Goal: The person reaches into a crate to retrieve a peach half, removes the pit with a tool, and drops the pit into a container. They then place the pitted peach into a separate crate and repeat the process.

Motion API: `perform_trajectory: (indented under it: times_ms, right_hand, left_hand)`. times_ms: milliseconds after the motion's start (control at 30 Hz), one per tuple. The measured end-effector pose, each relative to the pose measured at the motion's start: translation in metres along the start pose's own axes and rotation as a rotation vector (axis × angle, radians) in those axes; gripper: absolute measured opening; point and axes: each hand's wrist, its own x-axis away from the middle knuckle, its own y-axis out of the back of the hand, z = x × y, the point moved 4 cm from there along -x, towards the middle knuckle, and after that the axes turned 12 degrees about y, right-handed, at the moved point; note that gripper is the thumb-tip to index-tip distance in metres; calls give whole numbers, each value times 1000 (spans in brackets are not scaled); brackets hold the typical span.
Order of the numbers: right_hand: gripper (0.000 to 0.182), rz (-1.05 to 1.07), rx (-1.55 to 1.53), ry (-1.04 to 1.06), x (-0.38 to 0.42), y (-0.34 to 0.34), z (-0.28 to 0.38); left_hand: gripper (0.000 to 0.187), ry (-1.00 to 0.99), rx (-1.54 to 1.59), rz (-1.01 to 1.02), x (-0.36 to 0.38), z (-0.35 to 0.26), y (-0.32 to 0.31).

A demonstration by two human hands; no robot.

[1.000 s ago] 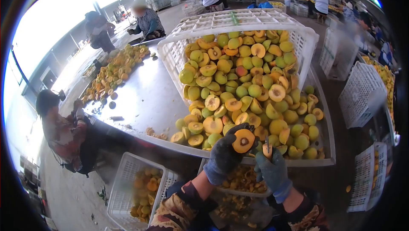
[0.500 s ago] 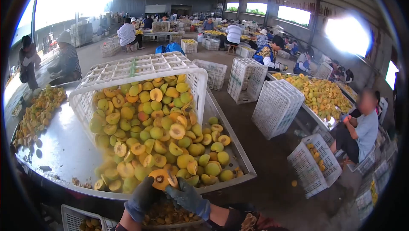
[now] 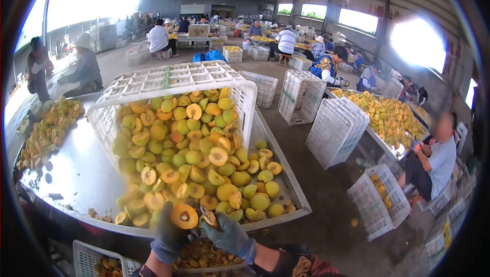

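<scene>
On the metal surface (image 3: 94, 182), the plastic crate (image 3: 176, 91) lies on its side, mouth towards you, letting the halved stone fruit (image 3: 194, 159) spill within easy reach by the near edge and right corner, where the raised rim helps contain it. Just beyond that near edge, your gloved left hand (image 3: 169, 237) grips one half (image 3: 184, 217), cut face up to expose its centre, while your right hand (image 3: 228, 236) grips a small tool (image 3: 209, 218) close beside it, pinched short, probably for control.
</scene>
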Motion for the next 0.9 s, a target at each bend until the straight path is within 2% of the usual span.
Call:
perform_trajectory:
  times_ms: [100,167,200,233,333,400,467,533,567,600,633,667,700,733,900]
  right_hand:
    - [28,40,-42,48,3,-2,-5]
    - [30,101,-147,-59,6,-3,-7]
    - [31,132,-242,-174,6,-2,-7]
    - [31,160,-336,-285,5,-2,-6]
    - [31,223,-350,-391,1,-2,6]
    - [29,144,-192,-222,1,-2,-5]
    - [27,102,-60,-109,1,-2,6]
    - [26,89,-61,15,4,-8,-13]
    - [24,90,-209,-111,5,-9,-18]
    - [20,89,-281,-143,7,-11,-20]
    - [15,86,-353,-175,8,-12,-23]
    - [14,103,-269,-130,7,-13,-23]
    - [13,81,-11,-62,4,-10,-10]
    - [14,106,67,-15,4,-11,-11]
    - [18,183,413,160,3,-8,1]
  left_hand:
    - [61,137,126,-330,-3,11,16]
    - [54,235,182,-402,-6,0,-4]
    - [55,239,85,-487,-7,-1,-3]
    - [55,224,57,-483,-7,-1,1]
    - [56,196,-16,-432,-8,1,8]
    - [59,203,-57,-358,-8,-3,3]
    - [63,136,-194,-425,-13,-1,1]
    - [66,197,-176,-488,-7,2,3]
    - [66,282,-80,-490,-6,3,4]
    - [64,312,-47,-538,-5,7,10]
    - [61,250,-59,-572,-5,8,10]
    - [58,246,-81,-598,-5,7,10]
    - [54,225,-30,-635,-5,10,16]
    - [51,243,-31,-639,-4,5,4]
    - [53,276,-64,-603,-5,17,21]
